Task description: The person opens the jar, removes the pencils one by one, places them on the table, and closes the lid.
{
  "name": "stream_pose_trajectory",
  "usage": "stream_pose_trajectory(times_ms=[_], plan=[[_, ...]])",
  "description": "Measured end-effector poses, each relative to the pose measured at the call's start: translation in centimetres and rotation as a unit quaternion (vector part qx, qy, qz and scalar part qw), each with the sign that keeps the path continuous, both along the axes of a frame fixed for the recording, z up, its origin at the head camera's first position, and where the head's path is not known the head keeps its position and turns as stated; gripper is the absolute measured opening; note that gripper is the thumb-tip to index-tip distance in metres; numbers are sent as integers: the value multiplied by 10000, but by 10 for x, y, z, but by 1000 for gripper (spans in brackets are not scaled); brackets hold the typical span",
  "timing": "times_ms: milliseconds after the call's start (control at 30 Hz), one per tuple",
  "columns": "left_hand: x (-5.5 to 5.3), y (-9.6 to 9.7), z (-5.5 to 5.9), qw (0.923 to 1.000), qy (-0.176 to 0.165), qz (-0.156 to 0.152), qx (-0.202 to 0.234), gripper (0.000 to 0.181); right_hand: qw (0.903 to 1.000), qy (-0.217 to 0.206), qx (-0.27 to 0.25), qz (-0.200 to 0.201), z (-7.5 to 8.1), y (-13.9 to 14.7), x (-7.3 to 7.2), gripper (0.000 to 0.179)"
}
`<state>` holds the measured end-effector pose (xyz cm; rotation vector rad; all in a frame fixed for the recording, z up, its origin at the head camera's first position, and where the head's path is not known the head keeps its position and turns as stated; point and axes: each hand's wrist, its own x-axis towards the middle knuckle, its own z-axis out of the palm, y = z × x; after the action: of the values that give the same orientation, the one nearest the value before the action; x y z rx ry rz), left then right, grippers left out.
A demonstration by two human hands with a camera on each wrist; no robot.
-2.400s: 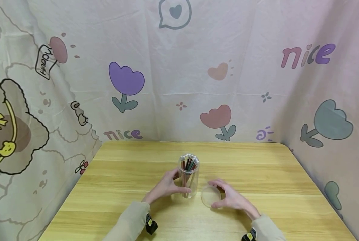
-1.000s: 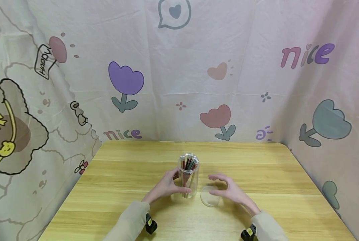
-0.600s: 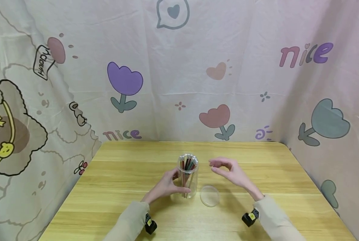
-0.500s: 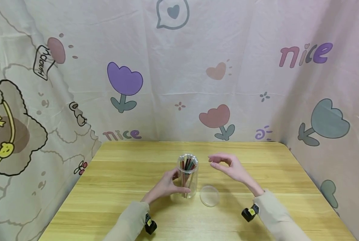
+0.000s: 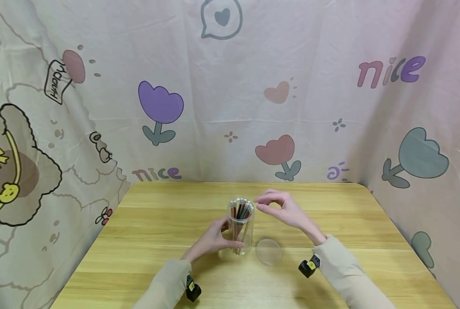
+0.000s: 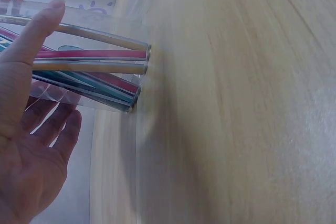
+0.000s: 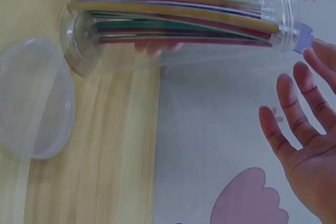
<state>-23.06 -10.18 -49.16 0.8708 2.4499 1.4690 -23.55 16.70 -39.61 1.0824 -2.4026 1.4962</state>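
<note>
A clear plastic jar [image 5: 247, 235] stands upright on the table, holding several pencils [image 5: 242, 209] with their eraser ends up. My left hand [image 5: 214, 237] grips the jar from the left, thumb across its front. In the left wrist view the pencils [image 6: 105, 67] rest on the jar's bottom. My right hand [image 5: 285, 210] hovers just right of the jar's open mouth, fingers loosely bent and holding nothing. The right wrist view shows those fingers [image 7: 294, 114] spread apart near the jar's rim. A round clear lid [image 5: 269, 252] lies flat on the table, right of the jar.
The wood-grain table [image 5: 156, 223] reaches back to a printed curtain [image 5: 230, 86], which also hangs along both sides. A small black camera sits on each wrist, such as the left one [image 5: 193, 289].
My right hand has let go of the lid, risen from it, then moved left to the jar's mouth. The left hand and jar stay where they were.
</note>
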Motion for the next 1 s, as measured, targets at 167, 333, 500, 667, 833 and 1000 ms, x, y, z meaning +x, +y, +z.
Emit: stream_pose_trajectory(times_ms=[167,333,500,667,833,1000], plan=[[-1,0,-2,10000,46,-25,25,84,9999,-98,37,96,1,-7,0,15],[-1,0,-4,9999,97,-45,52,83,9995,-171,178,213,2,-11,-2,14],[-2,-1,-5,9999,121,-62,95,83,9987,-172,232,423,6,-12,-5,13],[-1,-1,-4,9999,99,-70,106,84,9981,-330,238,462,10,-14,-5,9],[-1,-1,-4,9999,112,-64,80,84,9979,-380,257,450,9,-15,-4,9],[-1,-1,-4,9999,132,-58,76,85,9986,-298,209,376,7,-17,-2,8]])
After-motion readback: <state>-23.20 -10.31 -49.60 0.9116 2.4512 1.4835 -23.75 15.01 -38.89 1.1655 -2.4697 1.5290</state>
